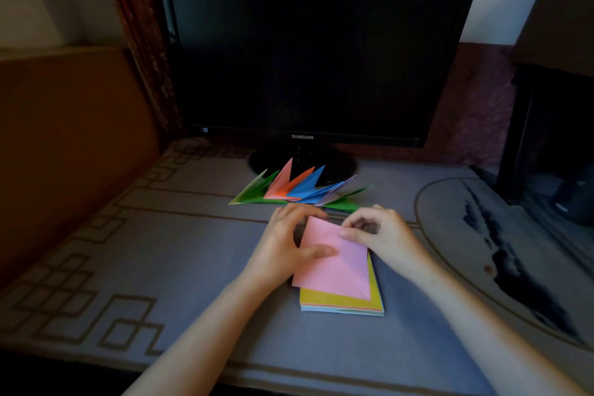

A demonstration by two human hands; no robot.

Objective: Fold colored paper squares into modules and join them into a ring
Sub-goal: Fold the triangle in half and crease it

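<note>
I judge the pink sheet (334, 267) light, limp and easily creased, best taken at its edges; it lies on the paper stack (340, 305) on the tabletop (193, 267), both grips, left hand (283, 244) and right hand (384, 235), pinching it

Two hands (283, 246) (384, 236), one pink sheet (332, 267), one paper stack (340, 304), one monitor (321, 42)

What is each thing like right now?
pink paper: partly folded, lying on the stack.
stack: flat on the table.
modules: folded, fanned out before the monitor.
monitor: screen dark.
left hand: holds pink paper, thumb on top.
right hand: pinches pink paper's edge.
</note>
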